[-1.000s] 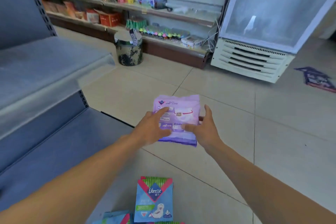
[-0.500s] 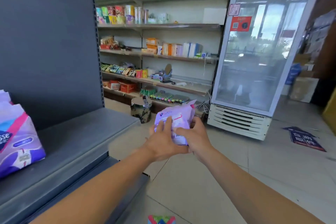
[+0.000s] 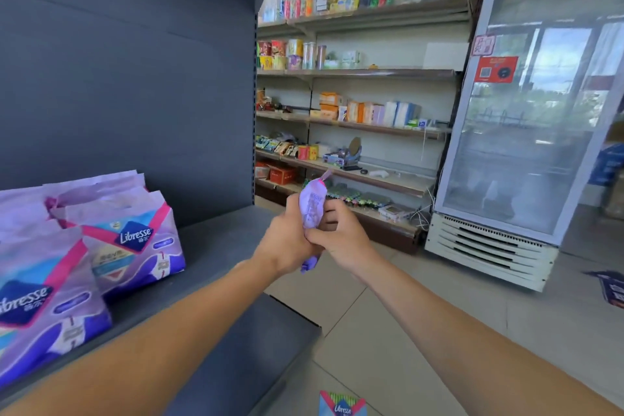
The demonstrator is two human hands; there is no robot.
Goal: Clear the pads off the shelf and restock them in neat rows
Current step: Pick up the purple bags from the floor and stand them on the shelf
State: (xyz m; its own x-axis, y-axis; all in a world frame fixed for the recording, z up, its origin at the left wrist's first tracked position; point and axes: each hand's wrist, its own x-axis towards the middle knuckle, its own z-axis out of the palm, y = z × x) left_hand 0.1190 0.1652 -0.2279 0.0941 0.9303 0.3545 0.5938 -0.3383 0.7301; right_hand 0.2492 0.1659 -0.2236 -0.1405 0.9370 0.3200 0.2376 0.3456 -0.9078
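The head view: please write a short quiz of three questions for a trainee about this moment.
1. True or false: the purple pad pack is held by both the left hand and the right hand.
2. Where do the Libresse packs stand? A) on the grey shelf B) inside the glass-door fridge C) on the floor
3. Fill in: the held pack is seen ____-on.

Key: 1 true; 2 A; 3 edge

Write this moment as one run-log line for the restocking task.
left hand: grips purple pad pack | right hand: grips same pack | shelf: two Libresse packs standing left
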